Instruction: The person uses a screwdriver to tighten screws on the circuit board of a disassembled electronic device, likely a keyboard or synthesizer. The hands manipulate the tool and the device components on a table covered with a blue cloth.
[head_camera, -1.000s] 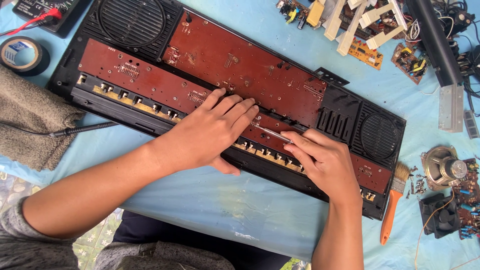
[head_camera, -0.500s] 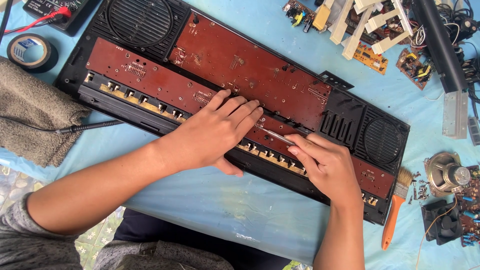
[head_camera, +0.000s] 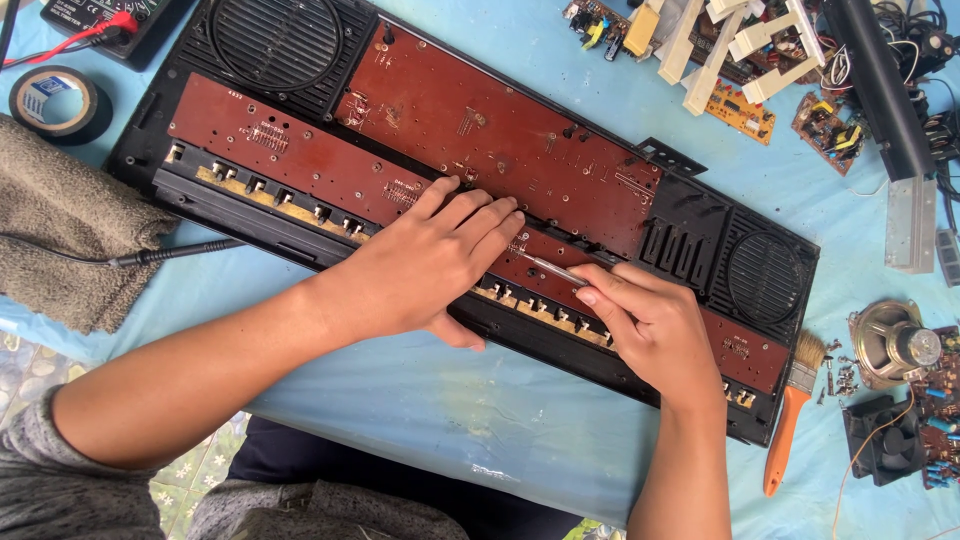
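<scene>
An opened black electronic keyboard (head_camera: 690, 215) lies slantwise on the blue table, its brown circuit boards (head_camera: 500, 130) showing and a round speaker grille at each end. My left hand (head_camera: 430, 265) rests flat on the lower board near the middle, fingers together, holding it down. My right hand (head_camera: 650, 325) grips a thin metal tool (head_camera: 548, 267) like a pen. The tool's tip points left and touches the board just under my left fingertips. Along the keyboard's near edge runs a row of tan key contacts (head_camera: 545, 312).
A grey towel (head_camera: 60, 235) and a black cable (head_camera: 170, 255) lie at the left, a roll of black tape (head_camera: 58, 102) and a meter above them. An orange-handled brush (head_camera: 790, 420), screws, a loose speaker (head_camera: 890, 345), a small fan and circuit boards (head_camera: 740, 105) crowd the right.
The view has shifted slightly, so the keyboard sits a little lower and further right in the frame. Both hands stay in the same place on the board with the tool.
</scene>
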